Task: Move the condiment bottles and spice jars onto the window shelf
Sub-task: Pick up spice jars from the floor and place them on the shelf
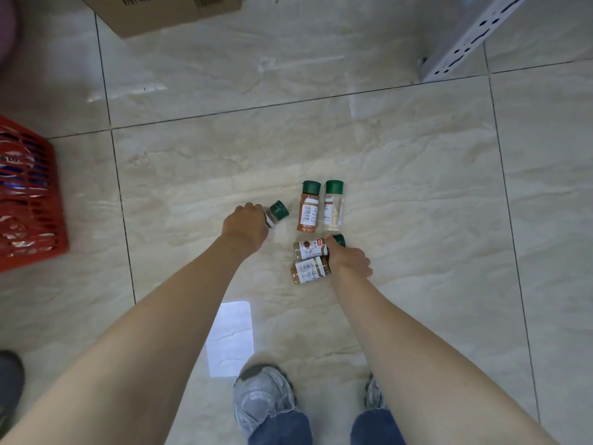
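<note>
I see glossy beige floor tiles (401,149) with dark grout, a red basket (29,200) left, a carton (160,11) far. My left hand (245,228) grips a green-capped jar (275,215); my right hand (348,260) closes on two lying jars (309,260). Two more jars (321,207) lie just beyond.

The floor (353,130) is glossy, marble-patterned tile, smooth enough to mirror a pale patch of light. The jars (308,211) look like clear plastic with matt green caps and paper labels. The basket (35,200) is shiny red plastic lattice. The box (154,14) is matt brown cardboard; the rack leg (462,43) is pale perforated metal. The shoes (263,399) are worn grey mesh, the trousers denim.
</note>
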